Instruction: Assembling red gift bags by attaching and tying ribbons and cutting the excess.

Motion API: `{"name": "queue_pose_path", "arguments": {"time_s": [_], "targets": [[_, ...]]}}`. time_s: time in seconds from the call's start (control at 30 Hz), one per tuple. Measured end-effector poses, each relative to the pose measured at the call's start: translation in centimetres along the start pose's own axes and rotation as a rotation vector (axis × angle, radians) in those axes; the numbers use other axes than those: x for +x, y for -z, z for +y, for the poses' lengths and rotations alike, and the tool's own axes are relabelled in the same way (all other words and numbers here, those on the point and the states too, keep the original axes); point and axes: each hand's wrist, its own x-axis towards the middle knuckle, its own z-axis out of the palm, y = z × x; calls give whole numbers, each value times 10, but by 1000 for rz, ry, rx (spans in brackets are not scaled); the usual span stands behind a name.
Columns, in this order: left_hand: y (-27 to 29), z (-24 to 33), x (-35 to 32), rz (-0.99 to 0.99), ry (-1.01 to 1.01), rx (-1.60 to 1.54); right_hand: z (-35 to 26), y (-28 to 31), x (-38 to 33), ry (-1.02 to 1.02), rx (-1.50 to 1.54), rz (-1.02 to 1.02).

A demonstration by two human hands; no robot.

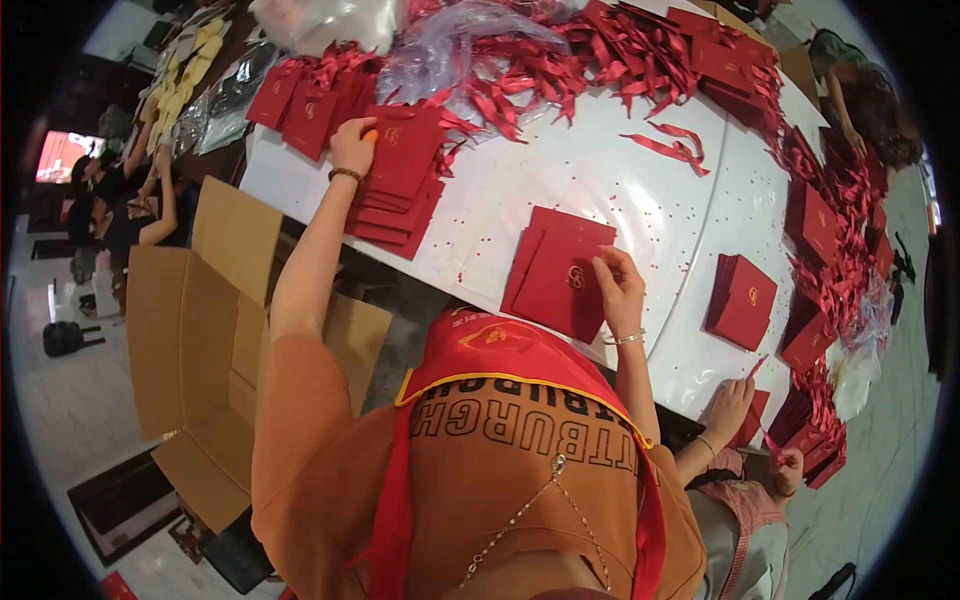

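Note:
My left hand (352,148), with an orange cover on one fingertip, is closed at the upper left edge of a stack of flat red paper gift bags (402,172). The stack's lower bags fan out toward the table's front edge. In front of me lies a smaller pile of red gift bags (562,275), slightly spread, with a gold emblem on the top one. My right hand (622,290) has its bent fingers at the upper right corner of that top bag, thumb and fingertips close together. How firmly either hand grips is hard to see.
Many ribbon-handled bags are heaped along the far and right sides of the white table (480,210). Clear plastic (440,50) lies among them. A loose ribbon (672,148) and small red specks dot the tabletop. An open cardboard box (200,320) stands left; a co-worker's hands (732,405) work at right.

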Motion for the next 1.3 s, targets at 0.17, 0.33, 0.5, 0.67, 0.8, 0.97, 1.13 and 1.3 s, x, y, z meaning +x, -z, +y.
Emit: {"name": "queue_pose_path", "arguments": {"time_s": [0.17, 0.33, 0.5, 0.67, 0.8, 0.97, 1.13, 1.3], "targets": [[-11, 133, -11, 191, -488, 9, 5, -4, 3, 78, -102, -12], [-121, 151, -10, -383, -597, 179, 1, -5, 3, 212, -260, -27], [-156, 147, -15, -342, -686, 670, 6, 28, -6, 72, -229, 79], [-149, 194, -39, -174, -1051, 122, 30, 35, 19, 299, -641, 174], [-144, 211, -75, -670, -679, -213, 27, -3, 26, 302, -745, -51], [-158, 217, -81, -657, -469, -219, 39, -23, 6, 351, -870, -33], [-121, 250, -73, -381, -716, -324, 25, -17, -4, 408, -895, 25], [-90, 224, -93, -590, -260, -523, 6, -18, -7, 403, -890, -93]]}}
